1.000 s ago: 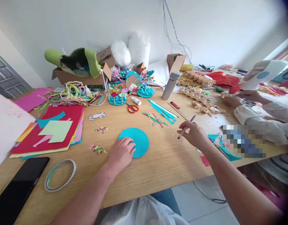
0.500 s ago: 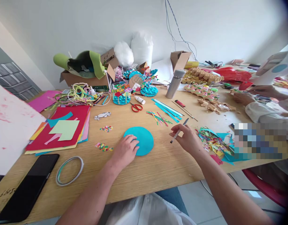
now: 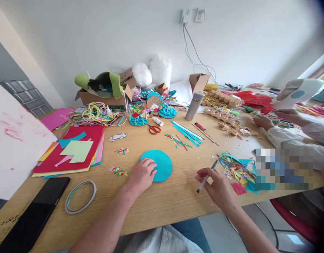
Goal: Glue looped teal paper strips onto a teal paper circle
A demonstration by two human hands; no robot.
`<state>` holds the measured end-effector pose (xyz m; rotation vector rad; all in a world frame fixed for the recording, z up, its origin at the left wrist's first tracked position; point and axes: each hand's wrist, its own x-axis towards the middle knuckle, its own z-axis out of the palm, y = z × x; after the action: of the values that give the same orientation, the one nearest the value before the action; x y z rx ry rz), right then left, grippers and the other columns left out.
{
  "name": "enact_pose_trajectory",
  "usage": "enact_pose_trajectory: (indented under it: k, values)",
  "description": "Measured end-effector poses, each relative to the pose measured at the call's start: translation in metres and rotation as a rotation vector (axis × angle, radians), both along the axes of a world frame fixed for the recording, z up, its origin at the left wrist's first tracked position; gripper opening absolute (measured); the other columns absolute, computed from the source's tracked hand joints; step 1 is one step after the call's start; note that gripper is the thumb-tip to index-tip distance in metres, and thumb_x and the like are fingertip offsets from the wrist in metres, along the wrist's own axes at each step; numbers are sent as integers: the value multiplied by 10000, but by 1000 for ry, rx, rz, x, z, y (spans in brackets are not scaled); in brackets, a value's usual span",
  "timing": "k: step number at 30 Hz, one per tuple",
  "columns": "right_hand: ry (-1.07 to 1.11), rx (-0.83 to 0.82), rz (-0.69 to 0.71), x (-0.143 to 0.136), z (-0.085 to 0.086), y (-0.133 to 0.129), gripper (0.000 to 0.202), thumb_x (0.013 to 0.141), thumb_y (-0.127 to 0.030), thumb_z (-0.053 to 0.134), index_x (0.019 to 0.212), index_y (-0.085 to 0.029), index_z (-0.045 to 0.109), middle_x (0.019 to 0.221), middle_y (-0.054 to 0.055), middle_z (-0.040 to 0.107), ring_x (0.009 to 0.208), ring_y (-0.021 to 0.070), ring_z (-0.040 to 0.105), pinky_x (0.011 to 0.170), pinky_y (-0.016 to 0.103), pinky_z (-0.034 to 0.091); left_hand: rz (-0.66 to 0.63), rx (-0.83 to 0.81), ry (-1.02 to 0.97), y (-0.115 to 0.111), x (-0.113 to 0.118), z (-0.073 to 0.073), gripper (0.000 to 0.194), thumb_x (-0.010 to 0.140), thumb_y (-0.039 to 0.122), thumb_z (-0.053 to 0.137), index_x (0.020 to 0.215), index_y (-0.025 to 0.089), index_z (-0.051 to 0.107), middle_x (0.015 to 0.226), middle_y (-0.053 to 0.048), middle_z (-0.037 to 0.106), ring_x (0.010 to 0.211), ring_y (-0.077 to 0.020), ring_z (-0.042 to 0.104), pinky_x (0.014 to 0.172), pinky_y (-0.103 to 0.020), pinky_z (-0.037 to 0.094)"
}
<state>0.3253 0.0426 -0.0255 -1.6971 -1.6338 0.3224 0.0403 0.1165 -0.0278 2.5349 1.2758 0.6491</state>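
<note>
My left hand (image 3: pixel 143 173) rests on the left part of a round blue paper disc (image 3: pixel 163 168), its fingers lying on the surface rather than wrapped round anything. The disc is flat on the wooden table. Between the thumb and fingers of my right hand (image 3: pixel 216 184) is a pen (image 3: pixel 205 178), tilted, its lower tip pointing towards me. That hand is to the right of the disc, apart from it. Left of the disc lie small piles of coloured paper bits (image 3: pixel 119 171). Beyond it are red-handled scissors (image 3: pixel 154 129) and thin coloured paper strips (image 3: pixel 177 141).
Stacked coloured paper (image 3: pixel 95 140), a black phone (image 3: pixel 35 214) and a tape roll (image 3: pixel 81 197) are on the left. A grey flask (image 3: pixel 194 107) stands behind blue strips (image 3: pixel 186 133). Paper scraps (image 3: pixel 237 167) lie right of my right hand; another person's hands (image 3: pixel 264 123) are beyond.
My right hand has moved nearer to me and slightly right with the pen. My left hand remains on the disc. The view has tilted up a little.
</note>
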Motion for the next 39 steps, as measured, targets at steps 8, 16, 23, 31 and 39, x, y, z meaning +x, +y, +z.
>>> enact_pose_trajectory:
  k: [8, 16, 23, 31, 39]
  values:
    - [-87, 13, 91, -7, 18, 10, 245, 905, -458, 536, 816, -240, 605, 808, 52, 642, 693, 189, 615, 517, 279, 437, 2, 5, -13, 0, 0, -1, 201, 900, 147, 609, 1072, 171, 710, 1121, -65, 701, 1089, -232, 626, 990, -398, 523]
    - [-173, 134, 324, -23, 31, 92, 84, 908, -302, 503, 841, -251, 511, 1046, 72, 724, 1009, 243, 588, 873, 402, 469, -17, 33, -22, -1, -1, -1, 189, 914, 154, 587, 1058, 183, 706, 1099, -61, 702, 1064, -218, 625, 961, -395, 532]
    - [-430, -71, 332, -39, 21, 184, 131, 808, -140, 474, 887, -221, 540, 1067, 138, 701, 1065, 294, 555, 863, 441, 420, -30, 52, -14, -1, 0, -4, 186, 909, 149, 593, 1053, 194, 702, 1087, -48, 704, 1052, -222, 632, 959, -394, 538]
    - [-525, -148, 400, -58, 4, 232, 235, 786, -108, 472, 971, -205, 577, 1096, 139, 669, 1164, 300, 514, 931, 428, 362, -39, 39, -16, -2, 1, -4, 180, 917, 159, 587, 1064, 173, 690, 1109, -60, 697, 1083, -230, 616, 995, -415, 519]
    - [-618, -146, 427, -65, 4, 243, 268, 821, -128, 463, 1047, -188, 594, 1053, 157, 672, 1154, 316, 508, 967, 453, 322, -47, 38, -22, -2, 1, -5, 181, 924, 165, 574, 1068, 183, 683, 1108, -58, 692, 1086, -230, 609, 983, -410, 523]
